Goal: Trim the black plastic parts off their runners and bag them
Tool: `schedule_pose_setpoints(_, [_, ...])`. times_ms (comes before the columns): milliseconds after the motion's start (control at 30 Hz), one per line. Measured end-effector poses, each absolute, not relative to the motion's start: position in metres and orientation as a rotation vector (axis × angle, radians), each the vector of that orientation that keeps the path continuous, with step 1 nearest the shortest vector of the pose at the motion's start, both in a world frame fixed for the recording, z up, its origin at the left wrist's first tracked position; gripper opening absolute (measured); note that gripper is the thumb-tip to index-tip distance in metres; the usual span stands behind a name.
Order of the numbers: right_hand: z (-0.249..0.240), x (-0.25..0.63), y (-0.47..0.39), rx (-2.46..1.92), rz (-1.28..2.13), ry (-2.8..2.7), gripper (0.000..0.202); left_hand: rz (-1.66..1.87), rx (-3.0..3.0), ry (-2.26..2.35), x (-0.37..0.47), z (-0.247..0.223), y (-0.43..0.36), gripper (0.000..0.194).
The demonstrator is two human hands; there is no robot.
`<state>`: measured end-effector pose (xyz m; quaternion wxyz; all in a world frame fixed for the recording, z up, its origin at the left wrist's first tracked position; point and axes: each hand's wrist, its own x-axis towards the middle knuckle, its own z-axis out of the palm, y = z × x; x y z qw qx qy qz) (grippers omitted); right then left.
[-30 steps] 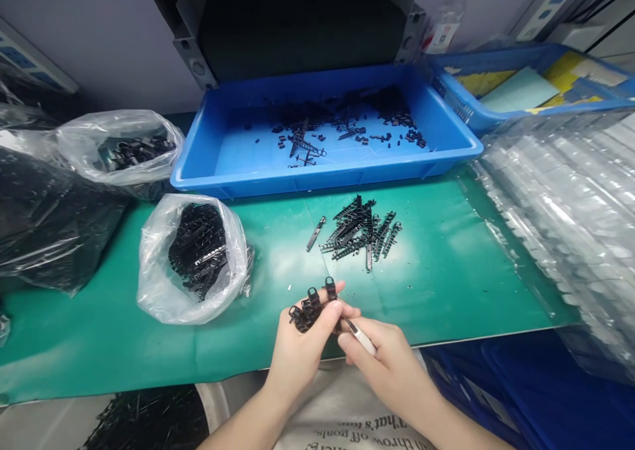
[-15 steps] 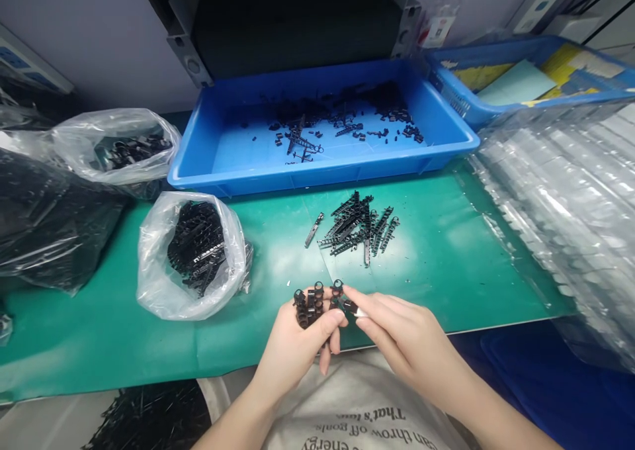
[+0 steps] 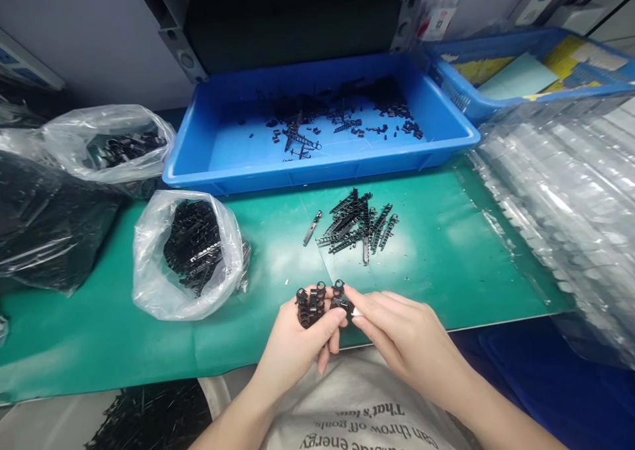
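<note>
Several black plastic strips with rings (image 3: 311, 308) are gripped in my left hand (image 3: 300, 344), their ringed ends sticking up past the fingers. Between thumb and fingertips the same hand pinches one more ringed strip (image 3: 338, 290). My right hand (image 3: 397, 321) meets it from the right, its fingers closed on a small black piece (image 3: 344, 304) against that strip. A bit of white shows at the right fingertips; I cannot make out what it is. Beyond the hands lies a loose pile of black ringed strips (image 3: 354, 225), with a single strip (image 3: 312, 228) to its left.
A blue tray (image 3: 317, 175) with scattered black parts stands at the back. On the left are an open plastic bag (image 3: 149, 271) of black parts and another bag (image 3: 64, 139) behind. Clear plastic trays (image 3: 560, 218) and a blue basket (image 3: 476, 102) occupy the right.
The small black piece in my right fingers has turned and sits closer against the strip in my left hand. Both hands stay nearly in place; the view has shifted slightly.
</note>
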<state>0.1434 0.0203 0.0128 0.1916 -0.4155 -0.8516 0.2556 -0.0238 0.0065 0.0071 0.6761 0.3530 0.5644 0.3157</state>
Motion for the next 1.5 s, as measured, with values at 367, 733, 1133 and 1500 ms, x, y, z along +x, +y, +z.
schedule_pose_setpoints(367, [0.006,0.142,0.015,-1.206,0.765,-2.331,0.035,0.760,0.765,1.234,-0.020,0.004,0.005,0.025])
schedule_pose_setpoints(733, [0.001,0.133,0.011,-1.213,0.526,-2.284,0.031,0.861,0.710,1.243,-0.017,-0.008,0.000,0.026])
schedule_pose_setpoints(1133, [-0.001,0.136,0.019,-1.368,1.148,-1.825,0.032,0.809,0.593,1.207,-0.018,-0.005,0.000,0.028])
schedule_pose_setpoints(1500, [0.006,0.120,0.038,-1.382,1.675,-1.569,0.012,0.774,0.656,1.200,-0.019,0.002,0.000,0.026])
